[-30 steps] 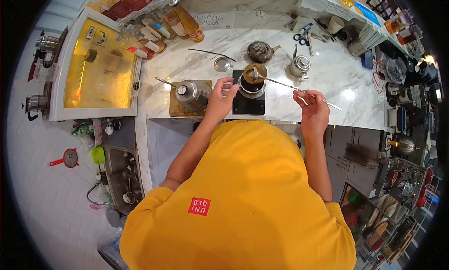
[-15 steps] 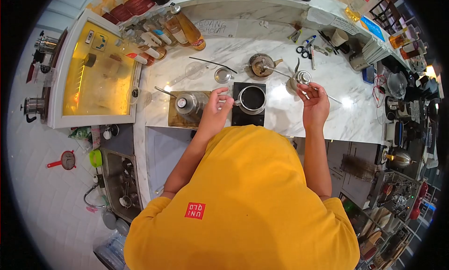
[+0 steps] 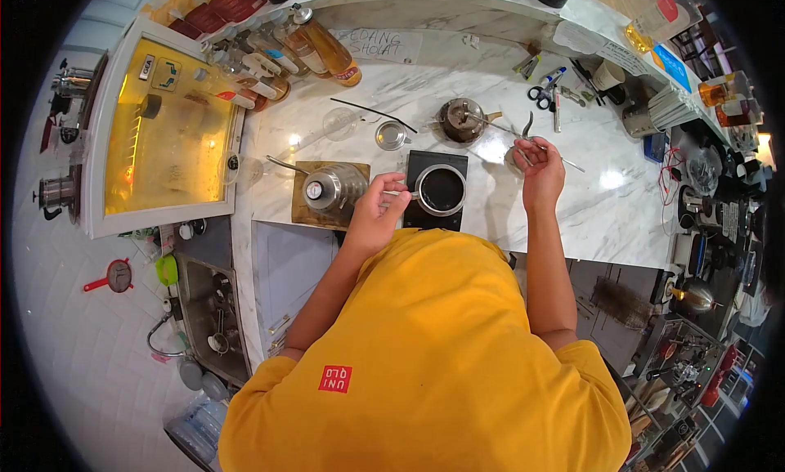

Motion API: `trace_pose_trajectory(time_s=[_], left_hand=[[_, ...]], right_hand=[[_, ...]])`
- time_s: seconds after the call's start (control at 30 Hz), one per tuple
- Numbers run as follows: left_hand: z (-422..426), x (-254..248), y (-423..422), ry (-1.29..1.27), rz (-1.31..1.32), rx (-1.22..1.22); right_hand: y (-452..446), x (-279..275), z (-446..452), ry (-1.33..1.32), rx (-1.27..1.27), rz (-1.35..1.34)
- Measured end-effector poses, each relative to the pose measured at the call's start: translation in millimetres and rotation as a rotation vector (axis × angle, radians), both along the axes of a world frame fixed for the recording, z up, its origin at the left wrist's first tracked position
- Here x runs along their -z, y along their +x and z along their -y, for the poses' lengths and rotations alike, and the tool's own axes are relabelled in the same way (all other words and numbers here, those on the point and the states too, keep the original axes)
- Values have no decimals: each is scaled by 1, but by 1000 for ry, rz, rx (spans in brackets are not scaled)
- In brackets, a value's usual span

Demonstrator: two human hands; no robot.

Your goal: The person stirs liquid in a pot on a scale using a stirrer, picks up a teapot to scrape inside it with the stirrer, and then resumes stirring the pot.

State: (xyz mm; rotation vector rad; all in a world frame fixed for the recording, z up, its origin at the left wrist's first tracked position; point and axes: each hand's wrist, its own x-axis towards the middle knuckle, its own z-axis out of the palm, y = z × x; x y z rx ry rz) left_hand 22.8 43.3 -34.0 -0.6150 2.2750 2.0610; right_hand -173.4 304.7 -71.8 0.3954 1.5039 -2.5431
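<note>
My left hand [image 3: 381, 212] has its thumb and fingers at the handle of a metal mug [image 3: 464, 196]. The mug is dark inside and stands on a black scale [image 3: 437, 159]. My right hand [image 3: 540, 176] is curled around a long thin metal spoon [image 3: 503, 129], whose far end reaches over a brown glass pot [image 3: 458, 127]. Beneath that hand is a small metal jug [image 3: 515, 157], mostly hidden. Left of my left hand, a steel gooseneck kettle [image 3: 335, 186] sits on a wooden board [image 3: 307, 214].
Several bottles [image 3: 327, 51] stand by the yellow-lit cabinet [image 3: 176, 137] at left. A small metal cup [image 3: 391, 134] and a black stick [image 3: 372, 114] lie behind the scale. Scissors [image 3: 536, 96] and pens are at the back right. A sink [image 3: 214, 317] is lower left.
My left fingers have closed in on the mug's handle. My right hand has shifted slightly left with the spoon, now covering the small jug's lid. The view has moved slightly.
</note>
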Motion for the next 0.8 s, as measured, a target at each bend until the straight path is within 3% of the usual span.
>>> trace_pose_trajectory(time_s=[0.8], left_hand=[[-2, 1, -2, 26, -26, -40]], right_hand=[[-18, 1, 14, 93, -17, 28]])
